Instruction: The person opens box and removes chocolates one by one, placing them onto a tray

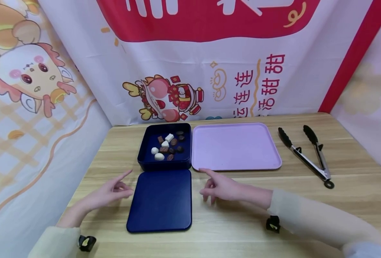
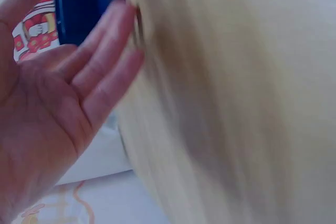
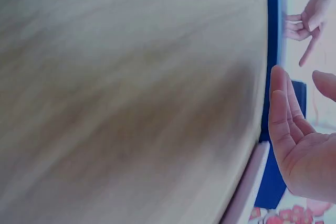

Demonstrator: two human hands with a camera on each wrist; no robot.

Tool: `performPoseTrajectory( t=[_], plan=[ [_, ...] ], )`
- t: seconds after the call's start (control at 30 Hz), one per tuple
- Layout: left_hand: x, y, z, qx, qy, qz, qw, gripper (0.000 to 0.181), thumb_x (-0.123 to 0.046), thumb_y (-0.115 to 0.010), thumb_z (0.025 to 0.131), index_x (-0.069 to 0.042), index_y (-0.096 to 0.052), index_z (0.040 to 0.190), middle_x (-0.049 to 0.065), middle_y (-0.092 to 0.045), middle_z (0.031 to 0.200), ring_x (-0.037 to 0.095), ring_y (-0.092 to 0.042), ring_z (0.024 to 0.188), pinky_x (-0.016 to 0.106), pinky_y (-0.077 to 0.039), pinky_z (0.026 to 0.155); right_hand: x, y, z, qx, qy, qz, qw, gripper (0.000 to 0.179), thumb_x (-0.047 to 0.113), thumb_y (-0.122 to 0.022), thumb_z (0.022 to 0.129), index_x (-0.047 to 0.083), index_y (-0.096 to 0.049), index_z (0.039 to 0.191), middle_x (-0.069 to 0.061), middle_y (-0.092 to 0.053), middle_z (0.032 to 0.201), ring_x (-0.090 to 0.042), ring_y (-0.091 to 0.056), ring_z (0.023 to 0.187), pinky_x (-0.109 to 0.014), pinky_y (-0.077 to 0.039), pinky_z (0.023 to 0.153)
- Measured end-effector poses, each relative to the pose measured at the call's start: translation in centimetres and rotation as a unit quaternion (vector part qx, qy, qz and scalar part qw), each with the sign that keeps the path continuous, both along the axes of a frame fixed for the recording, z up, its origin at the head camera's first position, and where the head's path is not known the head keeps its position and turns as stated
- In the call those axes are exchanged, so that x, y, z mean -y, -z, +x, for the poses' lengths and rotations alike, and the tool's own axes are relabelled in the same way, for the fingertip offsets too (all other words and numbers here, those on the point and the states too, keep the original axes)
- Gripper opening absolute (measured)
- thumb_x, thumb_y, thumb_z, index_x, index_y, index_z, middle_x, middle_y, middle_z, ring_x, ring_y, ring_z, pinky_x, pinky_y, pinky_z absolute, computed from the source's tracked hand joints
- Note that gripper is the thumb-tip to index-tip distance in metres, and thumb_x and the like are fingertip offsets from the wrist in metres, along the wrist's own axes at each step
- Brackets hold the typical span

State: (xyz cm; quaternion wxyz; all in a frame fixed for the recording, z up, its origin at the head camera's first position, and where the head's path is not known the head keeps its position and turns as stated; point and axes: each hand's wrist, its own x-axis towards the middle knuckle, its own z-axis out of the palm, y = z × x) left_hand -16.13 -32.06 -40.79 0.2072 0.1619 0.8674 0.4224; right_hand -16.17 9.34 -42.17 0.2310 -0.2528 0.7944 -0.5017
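1. The flat navy-blue rectangular panel with rounded corners (image 1: 160,200) lies on the light wood-grain table (image 1: 229,229) between the person's two hands; it serves as the landmark here.
2. The square navy-blue open box (image 1: 164,166) sits directly beyond the panel's far edge, its near wall just beside that edge.
3. Inside the box, the small white and brown pieces resembling chocolates (image 1: 163,150) lie scattered, mostly towards the middle and right.
4. The lilac rectangular tray with a raised rim (image 1: 235,147) lies beyond the panel and to its right, alongside the box.
5. The left hand (image 1: 111,191) is just left of the panel, its fingers released: index extended, others loosely bent. Whether the thumb touches the panel's edge cannot be told.
6. The right hand (image 1: 222,185) is right of the panel, its fingers likewise released. The index points at the tray's near-left corner; contact cannot be told.
7. The silver metal tongs with black tips (image 1: 309,163) lie spread apart, well to the panel's right, past the tray.
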Motion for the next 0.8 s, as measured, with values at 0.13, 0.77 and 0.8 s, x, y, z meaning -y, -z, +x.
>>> performPoseTrajectory(
  t=[0.13, 0.77, 0.8],
  plan=[
    [0.1, -0.4, -0.8, -0.068, -0.027, -0.014, 0.9972, 0.079, -0.023, -0.065, 0.095, -0.003, -0.017, 0.155, 0.028, -0.054, 0.129, 0.041, -0.055, 0.115, 0.044, -0.049, 0.089, -1.7, -0.8, -0.4, -0.026, -0.002, -0.013, 0.9996, 0.070, 0.013, -0.065, 0.094, 0.001, -0.026, 0.151, -0.005, -0.068, 0.092, -0.031, -0.067, 0.070, -0.036, -0.052, 0.058],
    [-0.8, -1.5, -6.7, -0.101, -0.084, 0.001, 0.9913, 0.082, -0.038, -0.068, 0.091, -0.021, -0.021, 0.157, 0.021, -0.031, 0.153, 0.040, -0.030, 0.138, 0.057, -0.037, 0.101, -10.9, -2.1, -2.3, -0.209, 0.070, 0.080, 0.9720, 0.052, 0.026, -0.066, 0.095, 0.008, -0.049, 0.140, -0.010, -0.065, 0.115, -0.018, -0.062, 0.098, -0.032, -0.053, 0.077],
    [-0.9, -1.3, -7.1, -0.102, -0.082, 0.002, 0.9914, 0.083, -0.038, -0.069, 0.091, -0.020, -0.021, 0.157, 0.021, -0.030, 0.153, 0.040, -0.029, 0.139, 0.057, -0.037, 0.101, -11.4, -1.9, -2.4, -0.220, 0.076, 0.081, 0.9692, 0.052, 0.025, -0.066, 0.094, 0.007, -0.049, 0.140, -0.011, -0.064, 0.116, -0.020, -0.062, 0.099, -0.032, -0.053, 0.076]
  ],
)
